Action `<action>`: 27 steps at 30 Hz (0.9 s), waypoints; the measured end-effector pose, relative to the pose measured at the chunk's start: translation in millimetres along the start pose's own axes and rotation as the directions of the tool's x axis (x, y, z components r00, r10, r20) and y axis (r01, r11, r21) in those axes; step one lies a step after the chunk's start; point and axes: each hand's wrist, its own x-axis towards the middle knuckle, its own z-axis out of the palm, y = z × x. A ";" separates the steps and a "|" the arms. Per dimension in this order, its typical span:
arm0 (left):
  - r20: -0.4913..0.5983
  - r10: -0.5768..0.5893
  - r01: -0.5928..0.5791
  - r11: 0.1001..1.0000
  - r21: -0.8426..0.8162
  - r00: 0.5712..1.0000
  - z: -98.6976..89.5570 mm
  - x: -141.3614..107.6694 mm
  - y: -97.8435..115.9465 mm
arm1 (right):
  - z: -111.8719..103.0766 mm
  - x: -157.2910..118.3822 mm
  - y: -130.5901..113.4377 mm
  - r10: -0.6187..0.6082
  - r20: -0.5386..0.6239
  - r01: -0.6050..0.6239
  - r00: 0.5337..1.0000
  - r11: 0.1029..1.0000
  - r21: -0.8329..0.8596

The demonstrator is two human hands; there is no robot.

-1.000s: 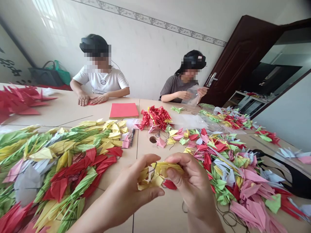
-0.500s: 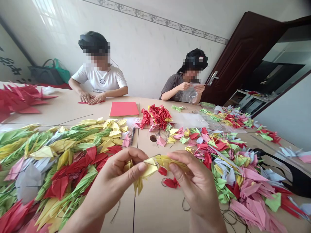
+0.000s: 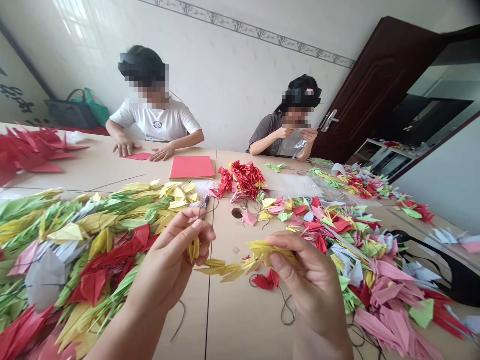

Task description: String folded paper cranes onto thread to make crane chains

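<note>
My left hand (image 3: pixel 180 255) is closed, thumb and forefinger pinched on a thin dark thread (image 3: pixel 214 206) that loops above the fingertips. Under its curled fingers a bit of folded yellow paper (image 3: pixel 194 250) shows. Thumb and fingers of my right hand (image 3: pixel 307 275) grip a bunch of yellow folded paper cranes (image 3: pixel 258 254). From that bunch a chain of yellow pieces hangs slack toward my left hand, above the table. Just below it on the table lies a red paper crane (image 3: pixel 267 281) with a curl of dark thread.
Heaps of coloured paper cranes lie left (image 3: pixel 112 250) and right (image 3: pixel 375 260). A stack of red paper (image 3: pixel 192 167) and a red crane pile (image 3: pixel 242 181) stand ahead. Across the table one person (image 3: pixel 157 120) flattens red paper; another (image 3: pixel 279 132) holds a clear bag.
My left hand has let go of the pale yellow crane, moved up and left, and drawn the thread out. The yellow chain now spans the gap. The far-left person's hands have spread apart.
</note>
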 end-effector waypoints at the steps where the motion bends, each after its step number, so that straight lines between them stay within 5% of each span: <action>1: -0.016 0.043 -0.043 0.998 0.047 0.999 -1.7 1.6 -2.3 | 0.5 -0.8 1.9 0.028 -0.019 -0.027 0.999 0.999 0.038; 4: 0.065 0.081 -0.096 0.957 0.272 0.995 -6.3 2.2 -8.4 | 3.2 -1.9 8.5 0.098 -0.064 -0.086 0.993 0.981 0.171; 9: 0.403 -0.115 -0.074 0.902 0.425 0.908 -1.8 -7.2 -10.8 | 9.6 1.1 10.5 0.118 -0.034 -0.101 0.992 0.939 0.330; 14: 0.443 -0.274 0.020 0.867 0.498 0.854 6.5 -9.6 -12.0 | 9.9 2.1 8.5 0.108 -0.037 -0.089 0.993 0.938 0.334; 21: 0.258 -0.063 -0.040 0.926 0.376 0.964 1.9 -12.0 -6.0 | 9.1 1.4 11.4 0.003 -0.088 0.013 0.996 0.983 0.181; 27: 0.287 0.168 -0.300 0.802 0.517 0.943 0.7 -22.3 -0.1 | 10.2 3.7 3.5 -0.142 -0.035 0.142 0.989 0.990 -0.013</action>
